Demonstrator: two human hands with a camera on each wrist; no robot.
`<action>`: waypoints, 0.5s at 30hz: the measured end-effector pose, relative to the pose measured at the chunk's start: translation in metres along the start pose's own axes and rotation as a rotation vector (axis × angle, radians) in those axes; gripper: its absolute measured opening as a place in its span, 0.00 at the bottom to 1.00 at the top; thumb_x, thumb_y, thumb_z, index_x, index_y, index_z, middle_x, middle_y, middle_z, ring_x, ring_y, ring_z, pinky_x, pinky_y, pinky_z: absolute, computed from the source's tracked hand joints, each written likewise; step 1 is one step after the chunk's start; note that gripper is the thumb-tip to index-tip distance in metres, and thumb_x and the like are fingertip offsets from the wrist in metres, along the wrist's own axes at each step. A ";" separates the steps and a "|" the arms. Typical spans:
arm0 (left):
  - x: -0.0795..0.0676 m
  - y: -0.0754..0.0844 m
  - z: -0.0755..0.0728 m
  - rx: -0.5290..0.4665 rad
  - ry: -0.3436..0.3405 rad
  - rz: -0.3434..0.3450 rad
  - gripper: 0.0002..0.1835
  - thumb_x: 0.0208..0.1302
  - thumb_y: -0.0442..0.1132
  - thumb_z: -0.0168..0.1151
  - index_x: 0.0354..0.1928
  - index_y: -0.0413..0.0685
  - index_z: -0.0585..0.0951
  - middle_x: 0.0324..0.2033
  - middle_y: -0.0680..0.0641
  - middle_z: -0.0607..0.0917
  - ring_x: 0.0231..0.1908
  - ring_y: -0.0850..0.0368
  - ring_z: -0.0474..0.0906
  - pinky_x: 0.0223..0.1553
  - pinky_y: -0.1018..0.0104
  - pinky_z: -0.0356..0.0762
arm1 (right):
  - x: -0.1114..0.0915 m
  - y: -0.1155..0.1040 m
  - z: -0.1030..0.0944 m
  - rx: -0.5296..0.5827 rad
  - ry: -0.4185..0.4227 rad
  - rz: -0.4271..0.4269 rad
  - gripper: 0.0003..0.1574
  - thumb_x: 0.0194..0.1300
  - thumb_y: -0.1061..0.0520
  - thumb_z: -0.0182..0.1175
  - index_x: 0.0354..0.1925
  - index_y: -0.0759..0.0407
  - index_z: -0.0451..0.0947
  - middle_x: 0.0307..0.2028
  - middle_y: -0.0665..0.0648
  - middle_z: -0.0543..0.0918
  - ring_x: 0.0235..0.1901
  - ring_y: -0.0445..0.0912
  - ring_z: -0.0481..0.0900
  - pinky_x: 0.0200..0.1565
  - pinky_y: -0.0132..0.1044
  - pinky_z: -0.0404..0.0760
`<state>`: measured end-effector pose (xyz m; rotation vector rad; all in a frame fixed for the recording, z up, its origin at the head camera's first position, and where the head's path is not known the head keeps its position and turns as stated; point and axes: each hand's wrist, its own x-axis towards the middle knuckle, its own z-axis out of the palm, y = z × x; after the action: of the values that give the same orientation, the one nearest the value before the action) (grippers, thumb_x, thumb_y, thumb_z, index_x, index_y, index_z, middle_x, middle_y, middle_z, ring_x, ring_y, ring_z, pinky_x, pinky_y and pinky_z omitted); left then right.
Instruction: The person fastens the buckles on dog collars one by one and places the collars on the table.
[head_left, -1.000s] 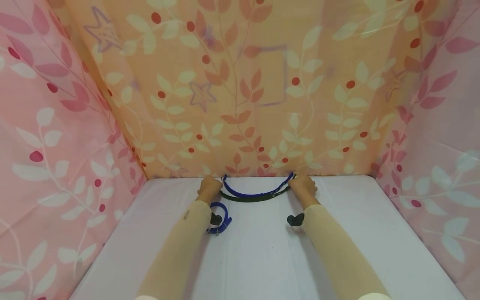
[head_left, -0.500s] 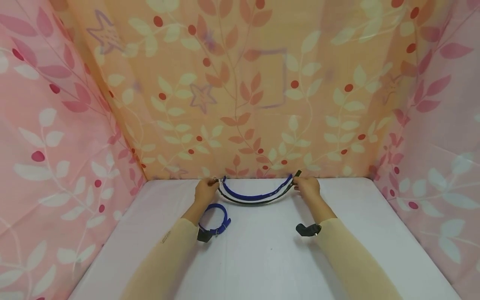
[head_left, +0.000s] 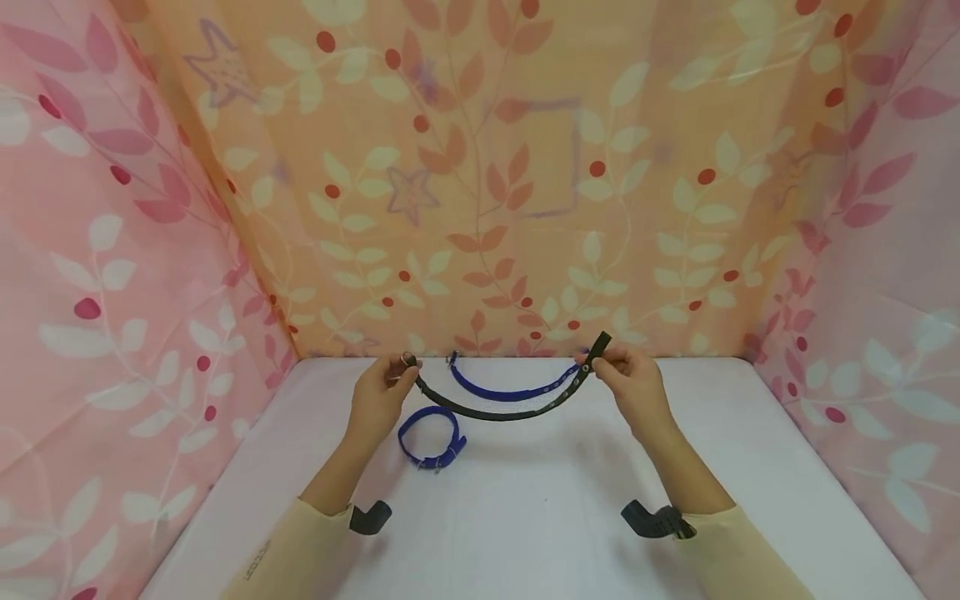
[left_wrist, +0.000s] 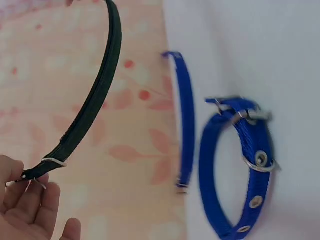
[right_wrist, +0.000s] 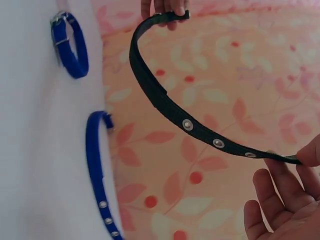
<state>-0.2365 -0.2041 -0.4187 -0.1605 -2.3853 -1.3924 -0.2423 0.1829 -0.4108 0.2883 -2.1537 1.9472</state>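
A dark green collar [head_left: 498, 416] with metal eyelets hangs in a curve between both hands, raised off the table. My left hand [head_left: 378, 392] pinches its buckle end, where a metal ring shows in the left wrist view beside the fingers [left_wrist: 47, 200]. The other end, with the eyelets, is pinched between thumb and fingers of my right hand [head_left: 633, 383], its tip sticking up past them. Behind it an unfastened blue collar [head_left: 498, 395] lies curved near the table's back edge. A second blue collar [head_left: 405, 433], buckled into a loop, sits nearer, by the left hand.
The white table [head_left: 510, 533] ends at a patterned orange cloth [head_left: 480, 167] hanging behind it. Pink patterned cloths stand at the left [head_left: 112, 350] and right. Black wrist mounts [head_left: 652, 518] poke out from both sleeves.
Both hands have drawn back toward the body and spread apart, lifting the dark green collar away from the blue one. The two blue collars stay where they were.
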 end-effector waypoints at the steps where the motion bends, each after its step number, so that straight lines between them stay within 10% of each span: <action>1: -0.006 0.005 -0.003 0.003 -0.012 0.017 0.11 0.72 0.45 0.66 0.50 0.49 0.83 0.48 0.50 0.90 0.50 0.52 0.86 0.53 0.53 0.83 | -0.006 -0.006 0.000 0.018 -0.017 -0.034 0.16 0.74 0.57 0.62 0.49 0.71 0.76 0.46 0.60 0.90 0.54 0.45 0.83 0.55 0.26 0.79; 15: -0.075 0.073 -0.012 -0.092 -0.144 0.177 0.10 0.67 0.44 0.69 0.49 0.59 0.86 0.42 0.62 0.89 0.46 0.61 0.85 0.59 0.46 0.78 | -0.072 -0.065 0.007 -0.100 -0.041 -0.396 0.12 0.66 0.69 0.66 0.47 0.60 0.82 0.41 0.55 0.89 0.46 0.43 0.85 0.62 0.28 0.75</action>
<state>-0.1433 -0.1713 -0.3821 -0.5000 -2.3535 -1.4507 -0.1547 0.1691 -0.3708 0.6834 -2.0198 1.6201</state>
